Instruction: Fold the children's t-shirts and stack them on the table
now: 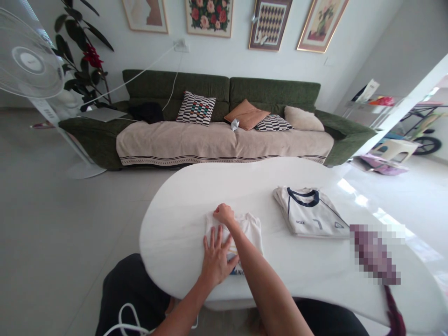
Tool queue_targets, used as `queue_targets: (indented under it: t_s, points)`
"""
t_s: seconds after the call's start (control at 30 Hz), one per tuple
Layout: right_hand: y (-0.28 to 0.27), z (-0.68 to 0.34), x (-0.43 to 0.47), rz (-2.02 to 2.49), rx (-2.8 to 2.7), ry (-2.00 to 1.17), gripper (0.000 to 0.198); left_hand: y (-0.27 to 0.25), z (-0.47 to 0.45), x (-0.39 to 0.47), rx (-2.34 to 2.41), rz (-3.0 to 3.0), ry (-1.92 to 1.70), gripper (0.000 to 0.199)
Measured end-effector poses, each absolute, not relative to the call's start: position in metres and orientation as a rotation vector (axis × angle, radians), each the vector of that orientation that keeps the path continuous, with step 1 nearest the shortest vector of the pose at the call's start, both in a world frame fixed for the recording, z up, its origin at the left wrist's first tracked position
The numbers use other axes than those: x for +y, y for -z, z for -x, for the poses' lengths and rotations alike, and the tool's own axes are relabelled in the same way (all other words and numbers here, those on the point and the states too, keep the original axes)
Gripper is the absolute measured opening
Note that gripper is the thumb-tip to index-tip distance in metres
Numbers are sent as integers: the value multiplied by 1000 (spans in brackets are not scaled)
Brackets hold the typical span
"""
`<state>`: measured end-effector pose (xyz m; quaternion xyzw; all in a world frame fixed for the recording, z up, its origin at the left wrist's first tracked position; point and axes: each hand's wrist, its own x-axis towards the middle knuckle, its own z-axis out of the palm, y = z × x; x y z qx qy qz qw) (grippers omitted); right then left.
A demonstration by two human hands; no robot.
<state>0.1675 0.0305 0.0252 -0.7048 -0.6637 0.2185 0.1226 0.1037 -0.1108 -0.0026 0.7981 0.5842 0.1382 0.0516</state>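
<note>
A folded white T-shirt [252, 228] with a print near its lower edge lies on the white table [175, 224] in front of me. My left hand [217, 256] rests flat on the shirt, fingers spread, hiding much of the print. Beyond it, my right hand [224, 213] is closed at the shirt's far left corner, seeming to pinch the fabric; its fingertips are partly hidden. The right forearm crosses over the shirt. To the right sits a neatly folded white jersey [311, 217] with a navy collar, touched by neither hand.
A pixelated purple patch [374, 254] and a dark red strip [395, 310] are at the table's right side. Behind the table stands a green sofa [175, 84] with cushions. A white fan [31, 60] stands at left; a white cable [129, 317] hangs near my leg.
</note>
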Motion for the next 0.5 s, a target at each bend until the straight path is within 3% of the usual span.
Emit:
queue_targets:
  t_s: [0.2, 0.5]
  points:
    - [-27, -171, 23, 1986, -1884, -518, 22, 4, -104, -112, 1769, -2423, -407, 66]
    - [-16, -297, -52, 1828, -1898, -407, 31, -13, -91, -62, 1946, -2216, -329, 49]
